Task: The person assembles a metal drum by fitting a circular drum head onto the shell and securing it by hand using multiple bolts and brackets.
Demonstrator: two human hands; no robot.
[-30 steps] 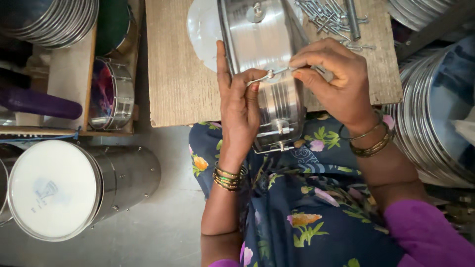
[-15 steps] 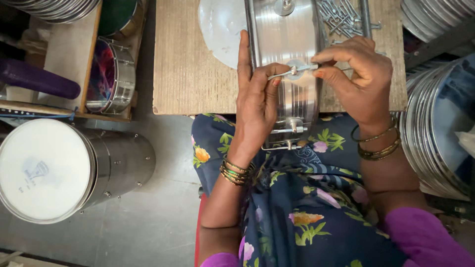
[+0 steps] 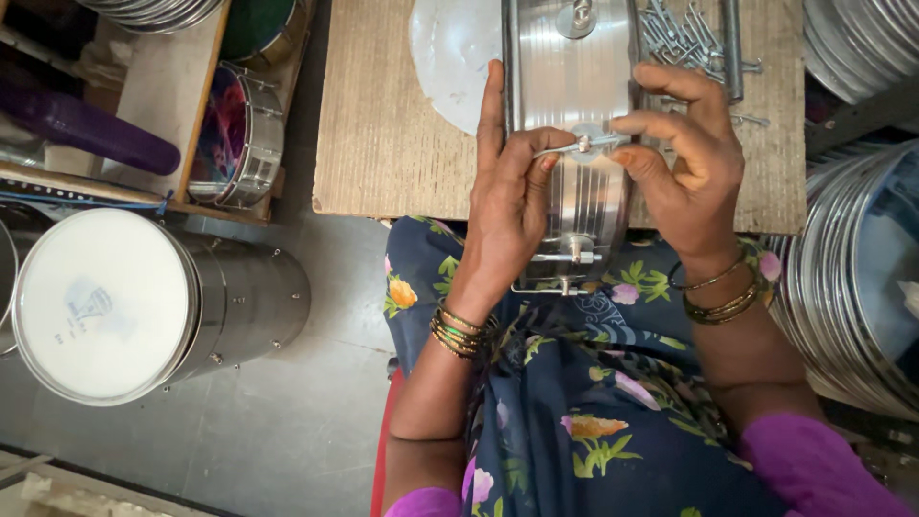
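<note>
Steel drum shell (image 3: 572, 144), frame top centre, across wooden board (image 3: 383, 144) and your lap | left hand (image 3: 507, 191) pinches thin metal hook rod (image 3: 574, 146); right hand (image 3: 684, 163) pinches its other end | shell rigid, slick (likely light); steady by rim.

Both hands are raised forward from the lap, forearms roughly parallel. Left hand (image 3: 507, 191): index finger extended straight, thumb and remaining fingers pinched closed. Right hand (image 3: 684, 163): fingers curled, thumb and forefinger pinched. Bangles encircle both wrists.
</note>
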